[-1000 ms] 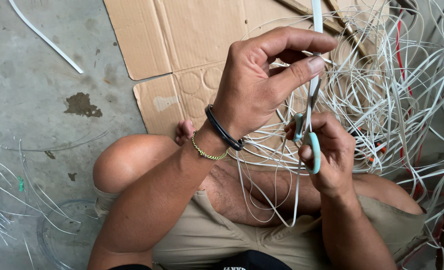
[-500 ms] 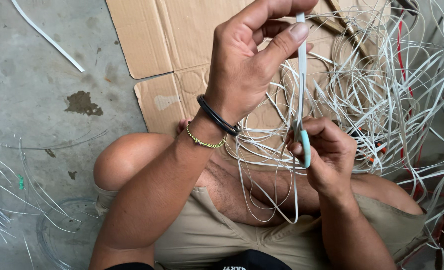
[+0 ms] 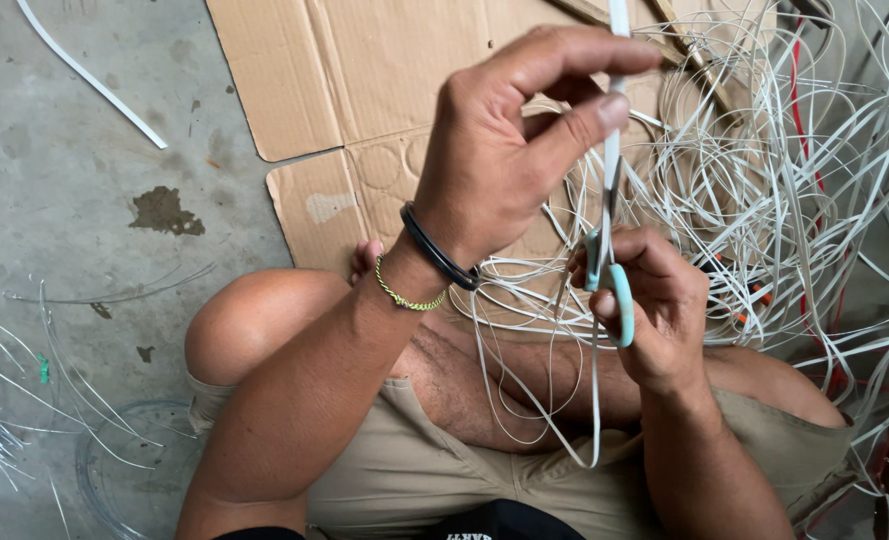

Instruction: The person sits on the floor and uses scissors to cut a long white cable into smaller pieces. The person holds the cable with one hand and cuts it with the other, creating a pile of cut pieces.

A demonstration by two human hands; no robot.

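A rough floor-level workshop is showing here: tangled white strips (image 3: 795,200) are piling right, flattened cardboard (image 3: 365,90) is lying far on stained concrete (image 3: 65,200).

Strip: a flat, narrow white strip (image 3: 615,160) ran nearly upright, its upper part pinched between thumb and forefinger of the left hand (image 3: 505,160) and its top passing out of view.
Lower end: below the right hand (image 3: 655,300) the strip hung slack, falling over the lap.
Scissors: small scissors (image 3: 610,275) with pale teal handles sat in the right hand, blades pointing up along the strip, just below the left thumb.
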